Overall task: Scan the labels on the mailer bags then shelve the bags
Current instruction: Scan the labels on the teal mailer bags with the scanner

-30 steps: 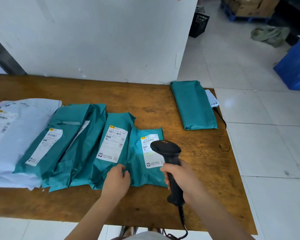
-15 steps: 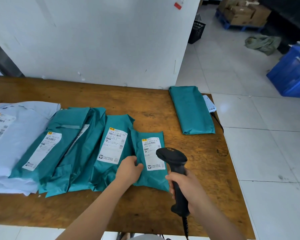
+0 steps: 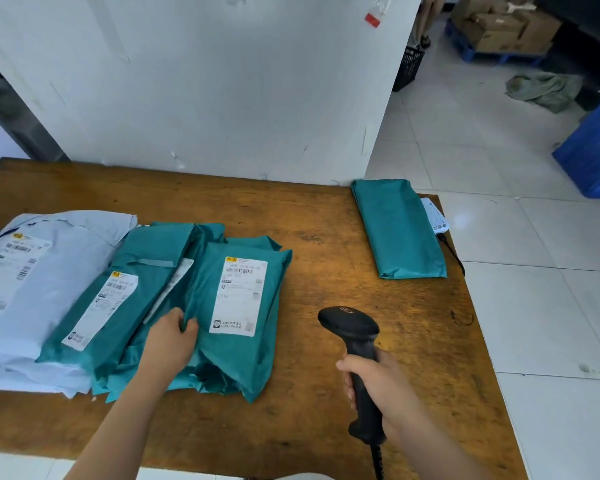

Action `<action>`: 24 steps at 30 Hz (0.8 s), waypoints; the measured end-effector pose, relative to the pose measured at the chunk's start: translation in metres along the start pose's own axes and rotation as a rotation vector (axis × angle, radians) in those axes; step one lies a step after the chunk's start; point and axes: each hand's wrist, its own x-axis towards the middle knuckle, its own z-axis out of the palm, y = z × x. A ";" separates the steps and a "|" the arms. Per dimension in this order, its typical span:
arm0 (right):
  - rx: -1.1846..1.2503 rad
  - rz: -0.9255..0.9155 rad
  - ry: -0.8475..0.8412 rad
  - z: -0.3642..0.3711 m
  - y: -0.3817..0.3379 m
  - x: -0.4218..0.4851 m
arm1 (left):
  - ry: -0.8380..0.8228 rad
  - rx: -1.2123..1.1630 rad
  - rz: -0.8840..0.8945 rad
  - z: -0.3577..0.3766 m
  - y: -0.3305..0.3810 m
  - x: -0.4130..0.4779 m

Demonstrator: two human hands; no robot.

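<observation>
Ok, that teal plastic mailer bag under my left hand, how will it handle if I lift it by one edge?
Probably floppy: the teal plastic mailer bag wrinkles where your left hand pinches its edge. Likely light and soft-filled, since it looks puffy. Its smooth film may slide over the teal bags beneath.

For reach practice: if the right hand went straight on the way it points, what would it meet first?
Likely the wall: the right hand, holding the scanner, points over bare table, between the labelled bag and the far bag. Depth is unclear.
</observation>
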 end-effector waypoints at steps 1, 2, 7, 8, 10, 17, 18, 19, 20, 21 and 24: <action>-0.009 0.004 -0.003 0.000 0.000 0.001 | -0.021 0.102 -0.033 0.003 0.000 0.000; -0.014 0.010 -0.004 0.000 -0.001 0.002 | -0.040 0.198 -0.062 0.005 0.004 -0.002; 0.011 0.041 0.009 -0.007 -0.006 0.005 | 0.074 0.572 -0.007 -0.004 0.070 -0.013; 0.014 0.038 0.010 -0.010 -0.008 0.006 | 0.133 0.540 0.087 -0.003 0.086 -0.012; 0.024 0.023 0.028 -0.019 -0.013 0.005 | 0.176 0.358 0.321 0.012 0.120 -0.009; 0.183 -0.040 0.253 -0.073 -0.031 -0.002 | -0.593 -0.122 0.029 0.165 0.197 0.034; 0.217 -0.041 0.282 -0.082 -0.031 -0.005 | -0.683 -0.169 -0.081 0.184 0.203 0.039; 0.249 -0.042 0.310 -0.090 -0.031 -0.008 | -0.749 -0.201 -0.173 0.202 0.207 0.043; 0.275 -0.043 0.335 -0.097 -0.030 -0.011 | -0.770 -0.226 -0.237 0.214 0.213 0.044; 0.299 -0.045 0.356 -0.103 -0.028 -0.014 | -0.766 -0.263 -0.282 0.225 0.219 0.044; 0.358 -0.050 0.379 -0.116 -0.023 -0.025 | -0.746 -0.345 -0.335 0.252 0.238 0.040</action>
